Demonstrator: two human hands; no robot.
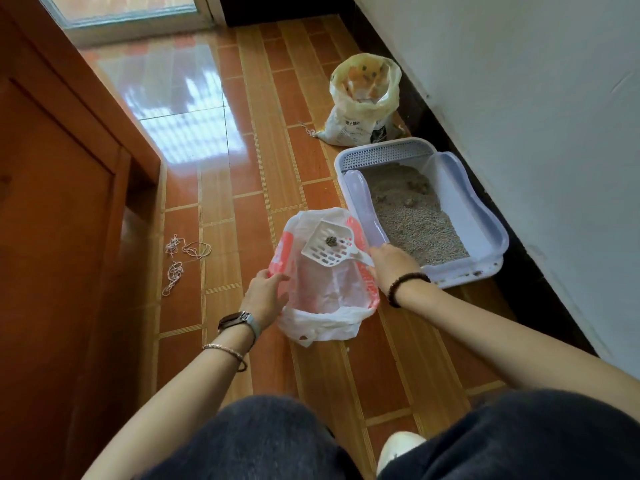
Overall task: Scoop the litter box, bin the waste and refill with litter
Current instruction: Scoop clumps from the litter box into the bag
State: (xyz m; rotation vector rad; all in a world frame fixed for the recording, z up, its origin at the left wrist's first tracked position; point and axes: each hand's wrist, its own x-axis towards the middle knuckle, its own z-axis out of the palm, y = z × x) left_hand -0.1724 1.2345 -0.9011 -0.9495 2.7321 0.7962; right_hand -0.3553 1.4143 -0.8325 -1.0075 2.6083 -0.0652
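Note:
A pale blue litter box (485, 216) with grey litter stands on the floor against the right wall. My right hand (393, 266) grips the handle of a white slotted scoop (327, 245), which hovers over the mouth of a white and red plastic bag (325, 296). One dark clump (330, 241) lies in the scoop. My left hand (266, 296) pinches the bag's left rim and holds it wide. Several clumps show in the litter at the far end of the box. A yellow and white litter sack (363, 105) stands unsealed beyond the box.
A tangled length of string (178, 261) lies on the orange tiled floor to the left. A wooden door frame (69, 150) fills the left side. My knees and a white shoe (398, 445) sit at the bottom edge. A glass door is at the far end.

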